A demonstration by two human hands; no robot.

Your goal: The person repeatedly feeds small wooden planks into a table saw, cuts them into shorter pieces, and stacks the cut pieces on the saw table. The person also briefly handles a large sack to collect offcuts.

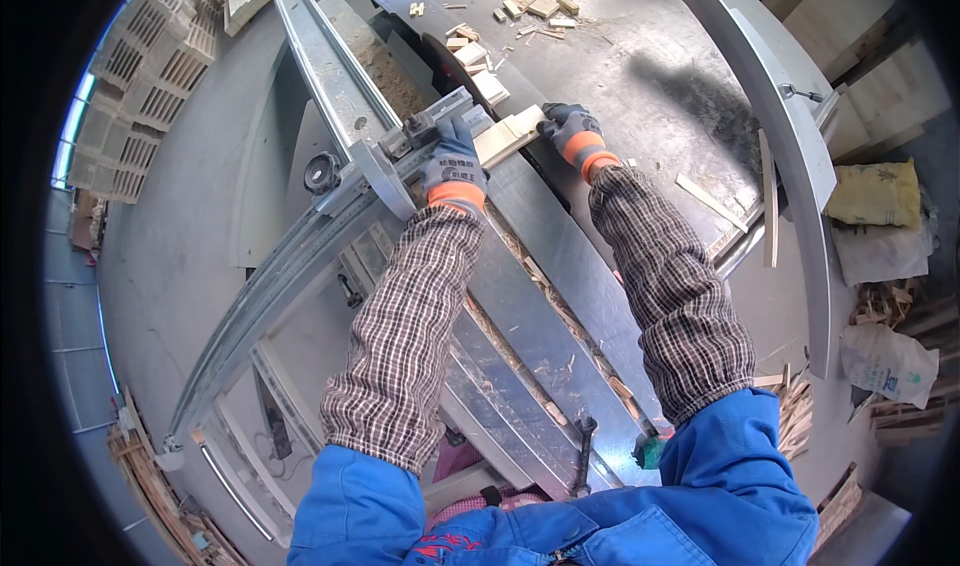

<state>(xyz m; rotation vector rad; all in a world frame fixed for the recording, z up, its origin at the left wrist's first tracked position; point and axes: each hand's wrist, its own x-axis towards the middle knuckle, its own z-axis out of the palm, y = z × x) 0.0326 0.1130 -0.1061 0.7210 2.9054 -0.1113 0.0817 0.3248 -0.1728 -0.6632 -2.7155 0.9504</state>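
1. A pale wooden board (510, 136) lies on the metal counter (670, 36), between the two grips, nearer the counter's left edge than its right and well apart from the near edge
2. The right grip (572, 138), in a dark glove with an orange cuff, is closed on the board's right end
3. The left grip (457, 166), gloved alike, is at the board's left end, beside a metal fitting (420, 129); whether it clasps anything I cannot tell
4. Wood offcuts (543, 7) lie scattered toward the counter's far edge, with more blocks (470, 54) toward its left edge
5. One thin strip (711, 202) lies near the right edge; another strip (768, 198) juts over it
6. A wrench (584, 456) lies by the near edge, a green object (650, 453) near the near right corner
7. A groove (570, 318) with wood chips in it runs toward the near edge
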